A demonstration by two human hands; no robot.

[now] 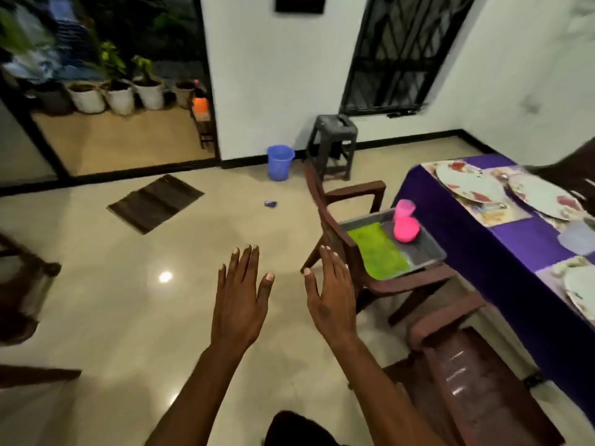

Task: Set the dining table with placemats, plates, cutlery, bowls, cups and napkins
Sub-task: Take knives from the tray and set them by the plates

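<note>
My left hand (240, 297) and my right hand (331, 294) are raised side by side over the floor, fingers straight and spread, holding nothing. To their right a grey tray (428, 249) sits on a brown chair (341, 239). It carries a green napkin (380, 249), a pink cup (404, 209) and a pink bowl (405, 230). The dining table (476, 239) with its purple cloth stands at the right. On it lie floral placemats (502, 217), white patterned plates (470, 185) and a pale blue cup (578, 236).
A second brown chair (476, 375) stands at the table's near side. A grey stool (335, 133) and a blue bin (279, 160) are by the far wall. A dark mat (156, 202) lies on the tiled floor. More chair parts (25, 284) show at the left.
</note>
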